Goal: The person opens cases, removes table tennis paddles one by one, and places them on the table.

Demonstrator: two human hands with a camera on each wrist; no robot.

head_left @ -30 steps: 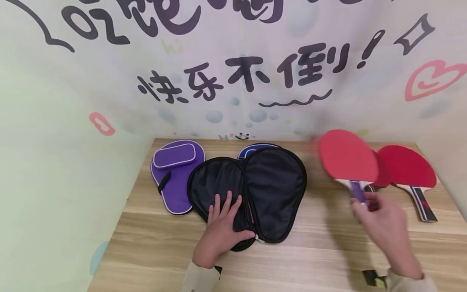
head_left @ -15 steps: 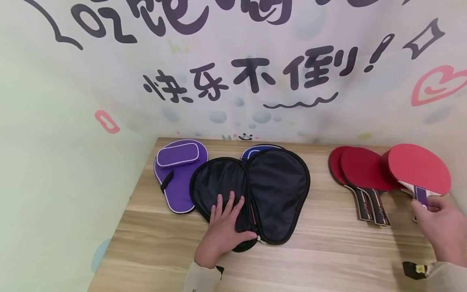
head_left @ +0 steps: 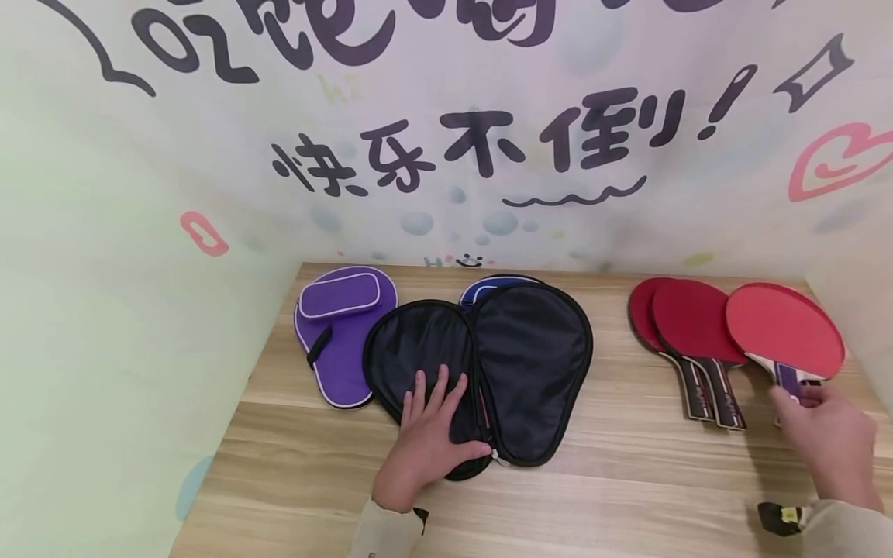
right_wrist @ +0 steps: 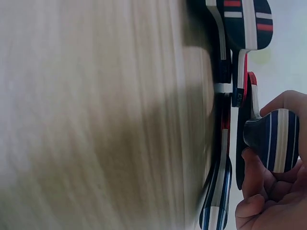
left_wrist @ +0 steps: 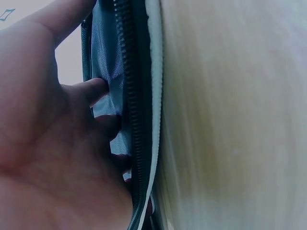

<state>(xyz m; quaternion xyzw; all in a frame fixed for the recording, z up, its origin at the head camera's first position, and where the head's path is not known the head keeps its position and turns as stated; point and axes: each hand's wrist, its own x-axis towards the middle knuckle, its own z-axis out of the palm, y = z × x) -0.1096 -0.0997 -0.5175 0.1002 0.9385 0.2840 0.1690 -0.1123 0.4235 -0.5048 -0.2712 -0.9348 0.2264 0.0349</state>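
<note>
My right hand (head_left: 826, 438) grips a table tennis paddle (head_left: 784, 325) by its handle, red rubber facing up. In the right wrist view its striped handle end (right_wrist: 278, 139) sits between thumb and fingers. The held paddle overlaps another paddle at the far right, which is mostly hidden beneath it; that one's handle (right_wrist: 218, 191) shows in the right wrist view. My left hand (head_left: 429, 442) rests with spread fingers on the left half of an opened black paddle case (head_left: 533, 372). The case's zipper teeth (left_wrist: 132, 96) run along its edge in the left wrist view.
Two red paddles (head_left: 698, 318) lie overlapping, just left of the held one. A purple paddle case (head_left: 342, 349) lies at the back left. Part of a blue case (head_left: 498, 284) shows behind the black one. A printed wall (head_left: 446, 217) borders the wooden table (head_left: 600, 504).
My right hand has carried the paddle right, past the two overlapping paddles, then slightly back left over the far-right one. The left hand stays on the black case.
</note>
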